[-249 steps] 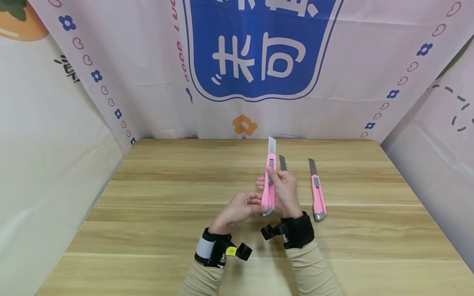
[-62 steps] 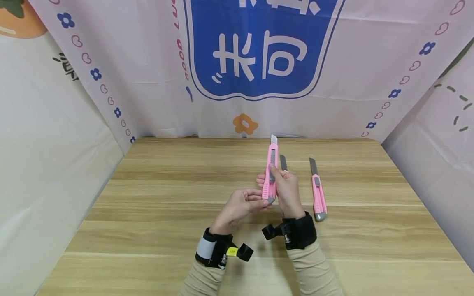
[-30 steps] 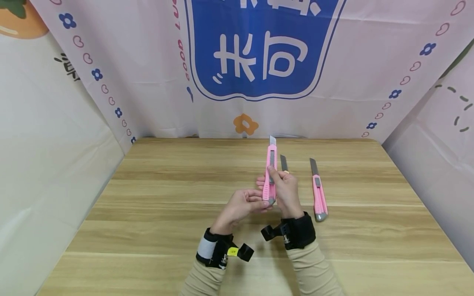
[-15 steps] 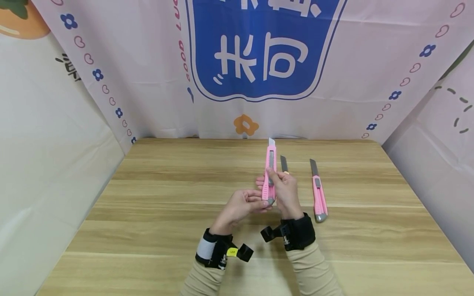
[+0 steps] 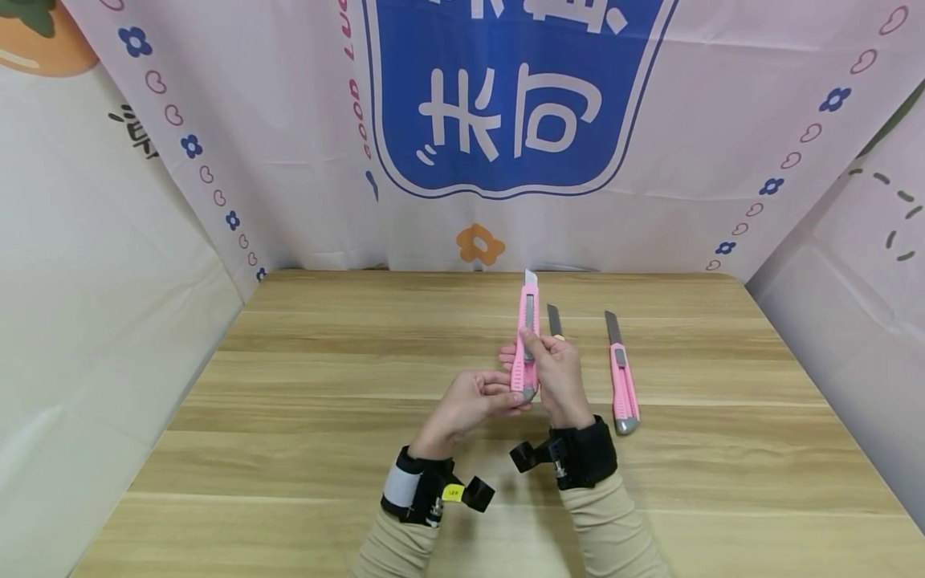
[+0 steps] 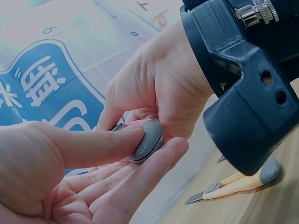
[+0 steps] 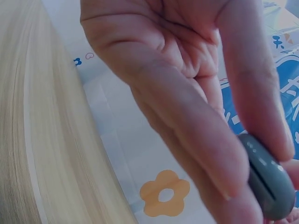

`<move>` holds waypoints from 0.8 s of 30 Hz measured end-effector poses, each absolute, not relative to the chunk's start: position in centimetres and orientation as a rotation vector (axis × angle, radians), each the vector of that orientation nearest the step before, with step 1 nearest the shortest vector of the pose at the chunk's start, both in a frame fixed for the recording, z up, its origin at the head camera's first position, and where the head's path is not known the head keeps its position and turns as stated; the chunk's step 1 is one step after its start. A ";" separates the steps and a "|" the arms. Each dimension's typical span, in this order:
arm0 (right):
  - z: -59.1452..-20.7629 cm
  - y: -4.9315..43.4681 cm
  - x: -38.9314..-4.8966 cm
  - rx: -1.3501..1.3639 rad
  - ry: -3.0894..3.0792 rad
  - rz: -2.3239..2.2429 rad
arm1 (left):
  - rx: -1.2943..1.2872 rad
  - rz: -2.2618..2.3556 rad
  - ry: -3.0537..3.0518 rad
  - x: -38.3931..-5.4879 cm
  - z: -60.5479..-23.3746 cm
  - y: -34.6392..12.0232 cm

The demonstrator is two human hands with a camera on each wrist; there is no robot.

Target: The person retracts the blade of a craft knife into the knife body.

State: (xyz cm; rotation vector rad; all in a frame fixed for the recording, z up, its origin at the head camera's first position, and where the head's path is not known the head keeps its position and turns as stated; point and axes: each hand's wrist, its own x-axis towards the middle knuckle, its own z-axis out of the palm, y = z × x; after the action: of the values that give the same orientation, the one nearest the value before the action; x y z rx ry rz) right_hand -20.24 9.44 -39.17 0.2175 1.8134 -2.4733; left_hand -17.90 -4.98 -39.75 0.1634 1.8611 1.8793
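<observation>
A pink utility knife (image 5: 525,337) is held upright above the table, its blade tip pointing away and only a short piece of blade out. My left hand (image 5: 468,401) pinches the grey end cap (image 6: 150,137) between thumb and fingers. With my right hand (image 5: 558,373) I grip the handle from the right, the thumb on the grey slider. A second pink utility knife (image 5: 623,385) lies to the right with a long blade out. Behind my right hand lies a yellow-handled utility knife (image 6: 245,181), mostly hidden in the head view.
The wooden table (image 5: 325,353) reaches back to a white printed cloth (image 5: 303,201) with a blue sign. Cloth also hangs along both sides. Each wrist wears a black strap with a camera, the right strap (image 5: 588,451) near the lying pink knife.
Compared with about eight seconds ago, less blade sticks out of the held pink knife, and its slider sits further back. Over the last second both hands have stayed nearly still.
</observation>
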 end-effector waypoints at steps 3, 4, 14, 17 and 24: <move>-39.2 9.4 -20.3 0.211 1.816 -2.468 | 0.161 1.884 1.856 -17.9 -39.8 -5.0; -39.2 9.4 -20.3 0.208 1.820 -2.464 | 0.161 1.885 1.854 -17.9 -39.8 -5.0; -39.2 9.5 -20.3 0.202 1.820 -2.448 | 0.171 1.884 1.852 -18.0 -39.8 -5.0; -39.1 9.6 -20.3 0.202 1.824 -2.435 | 0.160 1.878 1.857 -18.0 -39.8 -5.0; -39.1 9.7 -20.3 0.180 1.829 -2.433 | 0.179 1.884 1.858 -17.9 -39.7 -5.0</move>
State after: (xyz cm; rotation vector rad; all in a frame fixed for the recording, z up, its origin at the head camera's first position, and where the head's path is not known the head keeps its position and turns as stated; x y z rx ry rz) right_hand -20.26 9.73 -39.12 0.1797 1.8289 -2.4332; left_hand -17.89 -5.00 -39.73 0.1786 1.8577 1.8844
